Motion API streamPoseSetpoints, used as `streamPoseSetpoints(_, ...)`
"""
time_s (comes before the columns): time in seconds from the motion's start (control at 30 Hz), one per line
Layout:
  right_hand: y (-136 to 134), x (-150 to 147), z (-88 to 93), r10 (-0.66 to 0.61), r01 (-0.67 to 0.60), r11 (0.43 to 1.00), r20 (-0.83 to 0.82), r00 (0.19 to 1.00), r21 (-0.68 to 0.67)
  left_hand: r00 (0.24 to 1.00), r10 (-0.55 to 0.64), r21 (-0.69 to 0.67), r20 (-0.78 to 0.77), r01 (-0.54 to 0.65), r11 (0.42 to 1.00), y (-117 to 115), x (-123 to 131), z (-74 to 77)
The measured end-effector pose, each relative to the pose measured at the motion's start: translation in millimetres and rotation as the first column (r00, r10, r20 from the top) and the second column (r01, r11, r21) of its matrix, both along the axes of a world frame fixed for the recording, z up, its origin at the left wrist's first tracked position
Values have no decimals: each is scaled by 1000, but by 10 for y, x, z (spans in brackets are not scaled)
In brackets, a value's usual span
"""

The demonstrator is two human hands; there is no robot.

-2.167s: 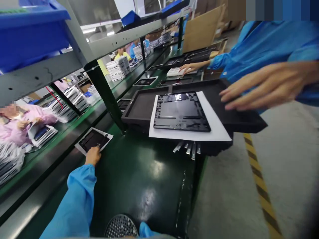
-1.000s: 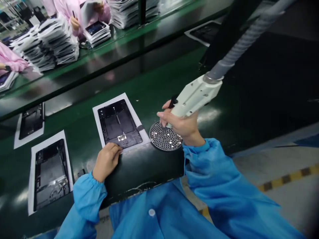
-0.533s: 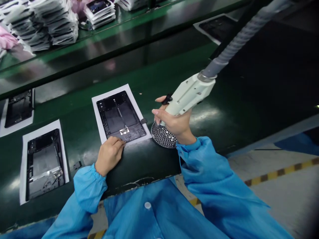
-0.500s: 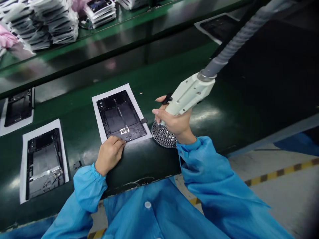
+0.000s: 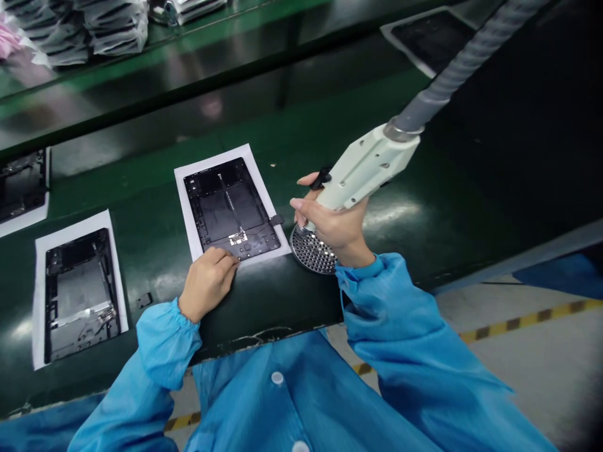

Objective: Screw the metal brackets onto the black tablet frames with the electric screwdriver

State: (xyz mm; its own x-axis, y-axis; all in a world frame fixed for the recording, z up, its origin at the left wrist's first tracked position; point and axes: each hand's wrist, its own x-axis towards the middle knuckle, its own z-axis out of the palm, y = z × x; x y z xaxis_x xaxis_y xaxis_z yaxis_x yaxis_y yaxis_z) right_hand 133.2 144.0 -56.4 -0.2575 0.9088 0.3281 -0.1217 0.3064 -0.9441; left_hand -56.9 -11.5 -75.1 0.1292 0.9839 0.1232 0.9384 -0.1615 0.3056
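Observation:
A black tablet housing lies on a white sheet, its inside facing up, with a thin strip and a small bright board near its lower end. My left hand is closed at the housing's lower edge, fingertips pinched against it; anything small between them is hidden. In my right hand is a pale handheld tool, fingers wrapped round its handle. A grey corrugated hose runs from the tool's upper end. Its round, perforated metal head rests low beside the sheet's right corner.
Another open housing lies on paper at left, a second one beyond it. A small black piece sits between. Stacks of wrapped parts stand on the back shelf. One dark panel lies at upper right. The green bench's front edge is near my body.
The view has shifted slightly, so the bench appears higher in the picture. Both hands keep the same hold, and the tool stays beside the sheet.

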Motion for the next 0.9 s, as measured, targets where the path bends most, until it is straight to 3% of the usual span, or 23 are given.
streamPoseSetpoints(0.2,-2,0,-3,24,-24,1000,-27,999,10,1000,1,-20,27,0,1000,-10,-5,16)
streamPoseSetpoints(0.37,-18,-9,16,33,-34,999,-29,999,-16,989,18,-140,149,3,990,121,-61,174)
streamPoseSetpoints(0.47,-30,-4,45,-3,3,1000,-40,999,3,982,115,-155,152,-92,984,306,-61,230)
streamPoseSetpoints(0.6,-51,17,150,-27,36,996,-104,994,79,978,201,-193,50,-188,963,532,-59,195)
streamPoseSetpoints(0.9,-195,-129,342,90,-73,992,-167,982,104,994,13,-234,107,13,972,673,-74,261)
